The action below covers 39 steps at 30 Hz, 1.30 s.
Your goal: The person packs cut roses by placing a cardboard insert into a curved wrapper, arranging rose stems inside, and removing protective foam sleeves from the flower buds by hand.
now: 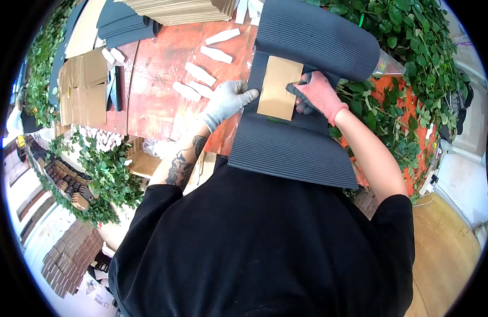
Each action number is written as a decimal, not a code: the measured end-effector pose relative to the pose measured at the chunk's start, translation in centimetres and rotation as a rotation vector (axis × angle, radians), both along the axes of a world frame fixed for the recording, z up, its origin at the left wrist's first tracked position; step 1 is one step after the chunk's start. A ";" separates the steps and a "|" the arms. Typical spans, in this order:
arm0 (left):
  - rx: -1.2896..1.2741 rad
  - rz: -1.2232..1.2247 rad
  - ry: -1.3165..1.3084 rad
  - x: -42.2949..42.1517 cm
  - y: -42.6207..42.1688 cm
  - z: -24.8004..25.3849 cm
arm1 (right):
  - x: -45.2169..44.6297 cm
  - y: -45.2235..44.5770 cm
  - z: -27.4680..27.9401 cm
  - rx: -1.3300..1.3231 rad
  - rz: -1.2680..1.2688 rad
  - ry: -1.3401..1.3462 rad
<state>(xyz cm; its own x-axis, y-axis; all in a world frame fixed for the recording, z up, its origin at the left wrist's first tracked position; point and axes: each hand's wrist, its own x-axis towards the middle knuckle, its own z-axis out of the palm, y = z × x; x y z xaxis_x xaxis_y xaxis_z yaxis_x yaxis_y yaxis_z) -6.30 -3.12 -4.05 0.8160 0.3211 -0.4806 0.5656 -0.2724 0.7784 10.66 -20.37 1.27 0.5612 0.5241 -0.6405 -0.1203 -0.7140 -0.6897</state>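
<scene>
In front of me lies a sheet of black corrugated cardboard (294, 150), its far part curved up and over. A flat brown cardboard rectangle (278, 87) rests on the smooth dark middle. My left hand (228, 103), in a pale grey glove, is closed at the black sheet's left edge, thumb toward me on the near side. My right hand (319, 96), in a pink glove with dark fingertips, has its thumb on the right side of the brown rectangle. The other right fingers are bent beneath, partly hidden against the dark cardboard.
Several white paper strips (200, 74) lie on the red tabletop (159, 68). Brown cardboard stacks (83, 100) and dark sheets (125, 26) stand at the left and back, near a blue-and-black tool (114, 90). Leafy green stems (423, 47) crowd the right side.
</scene>
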 end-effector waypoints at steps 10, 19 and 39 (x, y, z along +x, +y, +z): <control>0.120 -0.111 0.024 0.6 0.4 1.4 | -0.1 0.8 1.3 -0.180 0.185 -0.072; 0.615 -0.380 -0.188 1.9 -0.2 7.2 | -0.1 0.6 0.9 -0.249 0.353 -0.231; 0.831 -0.838 -0.410 4.3 -1.9 6.5 | 1.2 5.2 6.6 -0.250 1.008 -1.550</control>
